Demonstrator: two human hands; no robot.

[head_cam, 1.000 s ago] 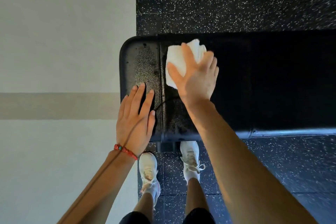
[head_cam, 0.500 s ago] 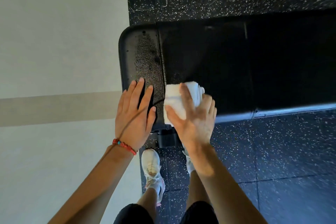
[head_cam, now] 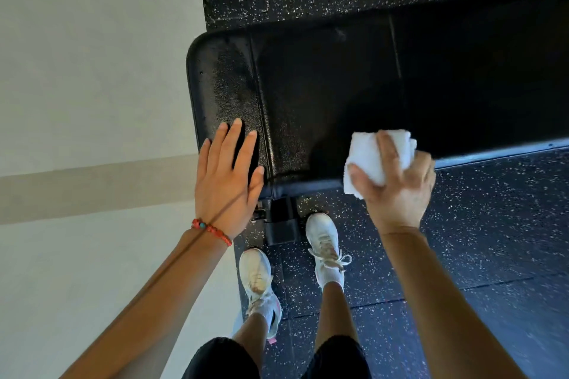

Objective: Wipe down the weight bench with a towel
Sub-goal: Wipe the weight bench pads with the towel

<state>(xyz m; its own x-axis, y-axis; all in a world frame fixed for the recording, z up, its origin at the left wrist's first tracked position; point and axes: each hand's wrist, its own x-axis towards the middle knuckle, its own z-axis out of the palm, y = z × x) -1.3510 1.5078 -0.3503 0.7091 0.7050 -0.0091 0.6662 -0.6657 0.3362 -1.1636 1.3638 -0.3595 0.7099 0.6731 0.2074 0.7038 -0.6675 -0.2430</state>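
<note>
**Towel reaches the near edge, further right along the bench**

Half a second ago the towel (head_cam: 378, 157) was close beside the left hand (head_cam: 226, 181); now the right hand (head_cam: 397, 184) has carried it to the right, and it sits at the near edge of the weight bench (head_cam: 323, 86), partly over the edge. This probably means one strip is finished and the next strip to the right begins. The right hand holds the folded towel with thumb and fingers curled around it. The left hand rests flat on the end section, fingers straight and a little spread. The long axis of the bench runs left to right in the view, its rounded end pointing left, toward the pale wall (head_cam: 92, 71)
</note>
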